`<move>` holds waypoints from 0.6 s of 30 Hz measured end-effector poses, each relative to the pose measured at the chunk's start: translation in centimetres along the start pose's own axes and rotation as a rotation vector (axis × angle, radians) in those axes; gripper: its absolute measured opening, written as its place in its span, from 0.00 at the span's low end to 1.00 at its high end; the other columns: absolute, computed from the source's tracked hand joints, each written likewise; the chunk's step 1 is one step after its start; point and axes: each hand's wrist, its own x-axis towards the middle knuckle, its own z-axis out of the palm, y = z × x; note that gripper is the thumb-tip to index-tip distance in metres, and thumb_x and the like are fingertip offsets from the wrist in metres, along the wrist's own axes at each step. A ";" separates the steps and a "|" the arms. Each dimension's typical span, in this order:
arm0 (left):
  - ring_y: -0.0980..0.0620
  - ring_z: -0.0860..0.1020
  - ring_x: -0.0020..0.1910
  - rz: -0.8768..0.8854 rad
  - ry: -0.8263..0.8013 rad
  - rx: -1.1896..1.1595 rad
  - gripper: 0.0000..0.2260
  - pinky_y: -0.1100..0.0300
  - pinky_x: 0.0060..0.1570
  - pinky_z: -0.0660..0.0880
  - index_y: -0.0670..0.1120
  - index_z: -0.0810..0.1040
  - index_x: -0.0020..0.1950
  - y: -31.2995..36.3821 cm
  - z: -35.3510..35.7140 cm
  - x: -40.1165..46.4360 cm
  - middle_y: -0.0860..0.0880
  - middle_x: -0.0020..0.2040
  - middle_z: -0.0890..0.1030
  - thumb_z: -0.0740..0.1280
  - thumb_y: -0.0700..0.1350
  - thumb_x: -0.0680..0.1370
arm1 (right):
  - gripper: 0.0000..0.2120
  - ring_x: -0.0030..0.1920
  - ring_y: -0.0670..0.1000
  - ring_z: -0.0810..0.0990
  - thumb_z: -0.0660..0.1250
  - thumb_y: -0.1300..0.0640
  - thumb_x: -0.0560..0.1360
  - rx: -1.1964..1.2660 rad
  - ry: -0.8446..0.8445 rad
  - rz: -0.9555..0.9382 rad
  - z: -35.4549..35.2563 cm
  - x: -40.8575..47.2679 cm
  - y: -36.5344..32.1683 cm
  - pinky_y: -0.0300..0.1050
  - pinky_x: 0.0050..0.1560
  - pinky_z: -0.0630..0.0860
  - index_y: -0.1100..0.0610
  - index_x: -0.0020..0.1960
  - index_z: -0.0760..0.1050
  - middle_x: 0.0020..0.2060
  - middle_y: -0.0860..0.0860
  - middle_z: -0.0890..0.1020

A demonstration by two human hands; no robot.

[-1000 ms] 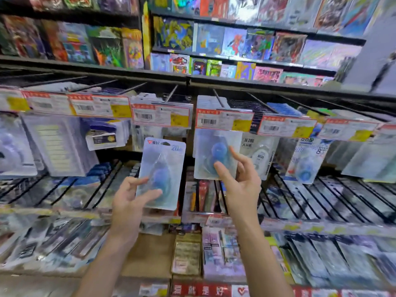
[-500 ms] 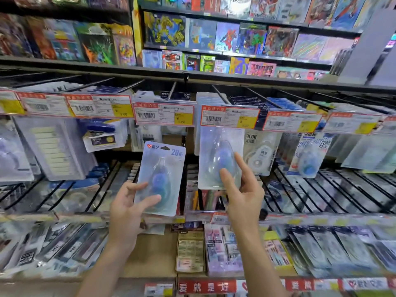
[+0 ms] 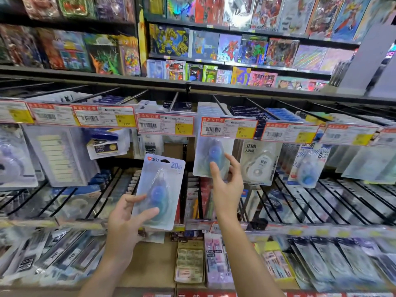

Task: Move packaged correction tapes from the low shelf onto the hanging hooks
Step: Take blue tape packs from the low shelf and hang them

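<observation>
Head view | blue correction tape pack (image 3: 161, 194) marked 20m, upright, pinched at its lower left edge by left hand (image 3: 126, 219) before the hooks | right hand (image 3: 227, 187) grips hanging correction tape pack (image 3: 212, 159) on hook (image 3: 218, 108) under price tag (image 3: 228, 128) | low shelf (image 3: 154, 266) beneath, toy boxes (image 3: 231, 48) above.

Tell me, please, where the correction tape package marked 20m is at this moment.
In the head view, the 20m package sits left of centre, held upright in the left hand, below the 5.80 price tag and left of the right hand.
</observation>
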 end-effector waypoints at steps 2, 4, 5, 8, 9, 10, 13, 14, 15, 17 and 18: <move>0.39 0.83 0.51 0.000 -0.010 -0.002 0.20 0.29 0.53 0.76 0.51 0.80 0.45 0.0 0.1 -0.1 0.49 0.47 0.84 0.80 0.49 0.56 | 0.16 0.61 0.38 0.76 0.69 0.51 0.79 -0.029 0.013 0.001 0.4 0.1 0.5 0.45 0.63 0.75 0.44 0.65 0.74 0.59 0.38 0.79; 0.40 0.83 0.51 0.000 -0.006 0.003 0.21 0.30 0.54 0.76 0.49 0.79 0.45 -0.1 0.2 -0.2 0.48 0.48 0.84 0.80 0.48 0.55 | 0.17 0.64 0.38 0.73 0.68 0.51 0.80 -0.058 0.014 -0.003 0.8 0.1 1.0 0.50 0.66 0.74 0.43 0.68 0.73 0.63 0.39 0.77; 0.40 0.83 0.51 -0.003 -0.008 0.006 0.21 0.31 0.53 0.77 0.50 0.79 0.45 -0.1 0.3 -0.3 0.47 0.48 0.84 0.79 0.49 0.55 | 0.18 0.65 0.36 0.72 0.67 0.52 0.80 -0.062 0.016 0.002 0.9 0.2 1.3 0.49 0.67 0.72 0.44 0.69 0.73 0.63 0.39 0.76; 0.39 0.84 0.50 -0.007 -0.017 0.006 0.19 0.31 0.50 0.77 0.52 0.80 0.43 -0.1 0.4 -0.4 0.45 0.50 0.84 0.79 0.50 0.55 | 0.19 0.63 0.31 0.69 0.66 0.52 0.81 -0.078 0.032 0.002 1.2 0.4 1.6 0.46 0.69 0.70 0.45 0.70 0.72 0.63 0.39 0.75; 0.39 0.84 0.49 -0.005 -0.020 0.009 0.18 0.32 0.48 0.77 0.52 0.80 0.42 -0.2 0.4 -0.5 0.44 0.50 0.84 0.79 0.48 0.55 | 0.19 0.63 0.31 0.69 0.66 0.52 0.81 -0.083 0.035 0.001 1.3 0.5 1.7 0.44 0.68 0.69 0.45 0.71 0.71 0.62 0.38 0.75; 0.39 0.84 0.48 -0.004 -0.023 0.008 0.17 0.34 0.46 0.77 0.53 0.80 0.42 -0.2 0.3 -0.5 0.44 0.50 0.84 0.80 0.46 0.57 | 0.19 0.63 0.31 0.69 0.66 0.52 0.81 -0.088 0.038 0.001 1.4 0.6 1.9 0.42 0.67 0.68 0.45 0.71 0.71 0.61 0.38 0.74; 0.39 0.84 0.48 0.015 -0.044 0.010 0.15 0.44 0.39 0.79 0.53 0.80 0.42 -0.4 0.2 -0.6 0.43 0.52 0.83 0.79 0.39 0.61 | 0.19 0.62 0.30 0.67 0.64 0.53 0.82 -0.114 0.038 -0.006 1.8 0.9 2.2 0.36 0.65 0.65 0.47 0.73 0.70 0.61 0.39 0.73; 0.39 0.84 0.49 0.027 -0.046 0.015 0.17 0.46 0.38 0.79 0.53 0.80 0.42 -0.5 0.1 -0.6 0.43 0.53 0.83 0.80 0.38 0.60 | 0.19 0.62 0.29 0.67 0.63 0.53 0.82 -0.122 0.039 -0.007 1.9 0.9 2.2 0.34 0.64 0.64 0.47 0.73 0.69 0.62 0.40 0.73; 0.39 0.84 0.50 0.035 -0.048 0.020 0.17 0.46 0.37 0.79 0.53 0.80 0.41 -0.5 0.1 -0.7 0.42 0.53 0.83 0.81 0.38 0.60 | 0.19 0.61 0.28 0.66 0.63 0.53 0.82 -0.132 0.041 -0.005 2.1 1.0 2.3 0.32 0.62 0.64 0.46 0.73 0.69 0.62 0.42 0.73; 0.38 0.83 0.51 0.044 -0.040 0.026 0.17 0.44 0.39 0.79 0.53 0.80 0.42 -0.5 0.0 -0.7 0.42 0.52 0.82 0.81 0.39 0.59 | 0.19 0.60 0.26 0.65 0.62 0.53 0.83 -0.146 0.055 0.001 2.4 1.1 2.4 0.27 0.59 0.62 0.46 0.73 0.69 0.62 0.44 0.73; 0.37 0.83 0.51 0.046 -0.038 0.022 0.16 0.41 0.41 0.79 0.53 0.80 0.42 -0.5 0.0 -0.7 0.41 0.52 0.82 0.81 0.42 0.59 | 0.19 0.59 0.25 0.65 0.62 0.54 0.83 -0.151 0.064 0.003 2.6 1.2 2.5 0.26 0.58 0.62 0.46 0.73 0.69 0.61 0.44 0.73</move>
